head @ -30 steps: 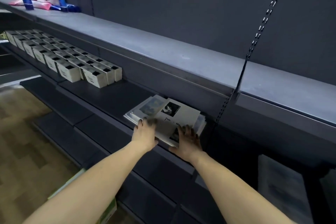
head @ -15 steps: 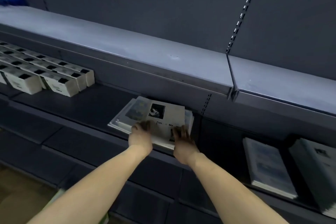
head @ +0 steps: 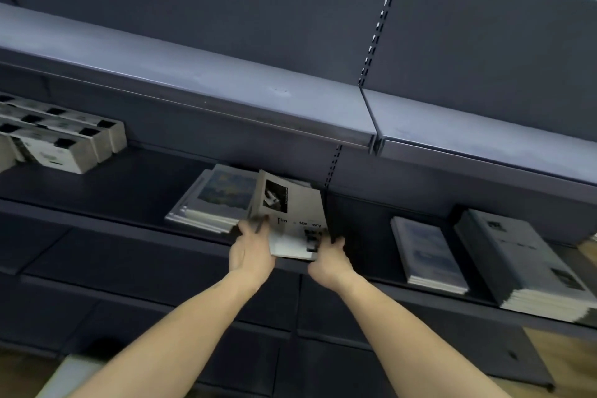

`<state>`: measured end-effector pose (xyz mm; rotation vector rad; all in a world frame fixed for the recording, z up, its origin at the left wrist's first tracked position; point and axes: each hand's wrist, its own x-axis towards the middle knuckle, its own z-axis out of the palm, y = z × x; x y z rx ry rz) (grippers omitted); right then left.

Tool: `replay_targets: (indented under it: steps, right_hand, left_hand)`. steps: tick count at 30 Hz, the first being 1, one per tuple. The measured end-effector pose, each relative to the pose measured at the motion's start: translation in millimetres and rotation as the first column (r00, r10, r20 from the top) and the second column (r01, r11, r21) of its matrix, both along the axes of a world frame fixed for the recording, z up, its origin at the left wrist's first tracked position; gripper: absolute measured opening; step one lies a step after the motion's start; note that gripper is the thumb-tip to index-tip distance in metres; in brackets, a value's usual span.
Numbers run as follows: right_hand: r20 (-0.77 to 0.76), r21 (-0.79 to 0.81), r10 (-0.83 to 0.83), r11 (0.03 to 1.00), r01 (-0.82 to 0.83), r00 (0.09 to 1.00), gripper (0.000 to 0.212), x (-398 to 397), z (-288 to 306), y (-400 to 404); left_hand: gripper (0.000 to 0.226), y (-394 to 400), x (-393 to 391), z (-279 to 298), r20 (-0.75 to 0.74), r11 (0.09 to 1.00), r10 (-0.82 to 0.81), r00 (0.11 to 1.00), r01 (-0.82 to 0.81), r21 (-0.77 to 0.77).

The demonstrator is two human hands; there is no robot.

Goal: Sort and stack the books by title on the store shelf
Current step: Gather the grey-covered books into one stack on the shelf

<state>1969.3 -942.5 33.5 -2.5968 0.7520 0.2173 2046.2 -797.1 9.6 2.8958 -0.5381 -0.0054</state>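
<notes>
We grip thin paperback [head: 292, 203] by near corners, left hand [head: 250, 252] and right hand [head: 328, 260] pinching it; book half-lifted off mixed pile [head: 210, 203] on shelf [head: 97, 191]; light, floppy, glossy; support edges.

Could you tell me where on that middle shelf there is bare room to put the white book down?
Bare shelf lies between the white boxes and the pile of books. A narrower bare strip sits between the white book, gripped by the left hand and right hand, and the blue-covered stack. Further right, that stack and the grey stack crowd together.
</notes>
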Motion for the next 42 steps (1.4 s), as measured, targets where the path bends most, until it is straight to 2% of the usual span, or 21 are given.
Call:
replay_targets:
  steps: [3,5,7,9,12,14,17,19,24,32,42]
  right_hand:
    - [0.114,0.06,-0.006,0.998,-0.001,0.993,0.087,-18.7,7.5,-9.3]
    - [0.178,0.12,-0.022,0.993,0.0,0.984,0.098,-31.3,11.6,-17.1]
    - [0.202,0.155,-0.073,0.987,0.042,0.977,0.108,-43.5,13.1,-24.4]
    - [0.216,0.089,-0.139,0.989,0.122,0.966,0.097,-54.3,10.1,-30.6]
    - [0.286,-0.084,-0.185,0.973,0.217,0.94,0.071,-70.5,4.3,-44.0]
    - [0.31,-0.141,-0.197,0.958,0.25,0.93,0.067,-82.4,3.5,-56.8]
    - [0.336,-0.173,-0.219,0.942,0.289,0.916,0.084,-101.1,3.5,-80.4]
    - [0.359,-0.174,-0.248,0.929,0.326,0.9,0.088,-115.2,5.0,-98.8]
    - [0.36,-0.171,-0.322,0.9,0.401,0.876,0.08,-163.1,5.8,-157.6]
    - [0.386,-0.19,-0.307,0.896,0.4,0.87,0.064,-230.6,11.2,-252.9]
    - [0.439,-0.163,-0.314,0.894,0.418,0.842,0.056,-271.0,16.6,-330.4]
  left_hand:
    - [0.063,-9.9,-12.4,0.7,-0.019,0.999,-0.001,1.0,0.0,-0.034]
    - [0.061,-17.8,-18.2,3.3,-0.056,0.997,-0.005,0.998,0.001,-0.074]
    - [0.08,-27.1,-22.8,7.6,-0.113,0.989,-0.054,0.992,0.037,-0.141]
    - [0.11,-38.6,-29.5,12.3,-0.15,0.976,-0.132,0.98,0.102,-0.195]
    - [0.123,-62.2,-44.6,17.5,-0.123,0.96,-0.216,0.969,0.188,-0.206]
    - [0.115,-80.8,-56.3,19.8,-0.104,0.954,-0.224,0.969,0.197,-0.225]
    - [0.081,-111.4,-76.5,23.2,-0.024,0.964,-0.146,0.989,0.137,-0.23]
    - [0.069,-134.6,-94.1,25.3,0.034,0.97,-0.094,0.995,0.1,-0.221]
    - [0.072,-199.7,-144.0,25.2,0.04,0.972,-0.089,0.995,0.095,-0.215]
    - [0.072,-292.2,-216.4,32.6,0.052,0.981,-0.068,0.996,0.076,-0.179]
    - [0.067,-370.0,-252.0,49.2,0.053,0.982,-0.109,0.993,0.115,-0.148]
